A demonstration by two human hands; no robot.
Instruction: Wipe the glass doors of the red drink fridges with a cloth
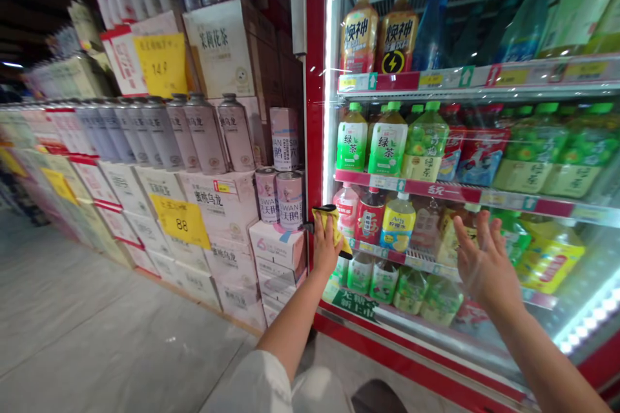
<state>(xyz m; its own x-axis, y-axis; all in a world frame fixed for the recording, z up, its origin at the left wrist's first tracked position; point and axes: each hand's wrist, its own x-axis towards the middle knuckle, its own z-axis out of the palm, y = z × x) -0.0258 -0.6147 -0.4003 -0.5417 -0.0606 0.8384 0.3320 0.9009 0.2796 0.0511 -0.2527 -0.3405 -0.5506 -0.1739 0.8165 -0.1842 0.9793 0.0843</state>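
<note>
The left hand (325, 246) grips a yellow cloth (345, 246) with black edging, its fingers laid over the top of it. The cloth is at the left side of the drinks cooler (317, 110), where the glass front meets the upright red frame, level with a shelf of pink, red and yellow-labelled bottles. The right hand (487, 264) is released, with fingers spread and nothing in its grasp; it is raised in front of the glass, and whether it touches the pane I cannot tell.

Behind the glass, green tea bottles (387, 142) with green caps stand on the middle shelf, and amber energy drink bottles (358, 35) stand above them. A lemon drink bottle (398, 226) with a blue and yellow label stands between the two hands.

Just left of the frame, SWAN cans (289, 200) rest on a small stack of cartons. Beside these, a row of metal bottles (235, 135) lines larger cartons (223, 200), on which a yellow price sign (181, 221) reads 88. Grey floor (121, 316) stretches below
</note>
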